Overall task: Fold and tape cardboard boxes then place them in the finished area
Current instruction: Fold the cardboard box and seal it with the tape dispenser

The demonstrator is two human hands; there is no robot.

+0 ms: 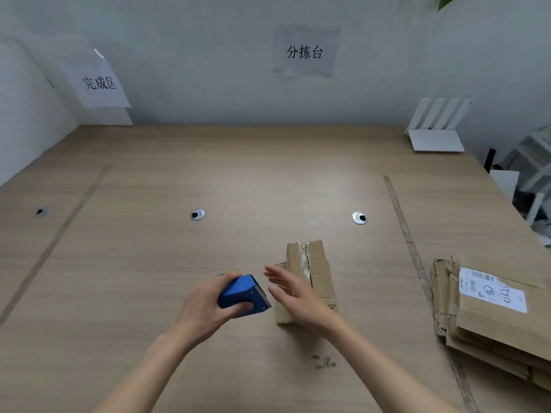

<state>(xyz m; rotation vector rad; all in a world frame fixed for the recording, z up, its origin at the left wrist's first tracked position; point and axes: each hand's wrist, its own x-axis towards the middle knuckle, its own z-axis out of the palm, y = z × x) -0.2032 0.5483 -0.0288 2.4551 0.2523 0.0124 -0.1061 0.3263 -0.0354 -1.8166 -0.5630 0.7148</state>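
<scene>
Cardboard box: taped, long axis running away from the person.
Right hand: nearer, fingers straight, against its left side.
Left hand: grips blue tape dispenser.

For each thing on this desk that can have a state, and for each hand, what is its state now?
Small brown cardboard box: folded up, clear tape along its top seam.
Blue handheld tape dispenser: held off the desk, toothed blade toward the box.
Left hand: grips the dispenser.
Right hand: open, fingers straight, at the box's near side.
Stack of brown cardboard sheets: flat, not folded.
</scene>
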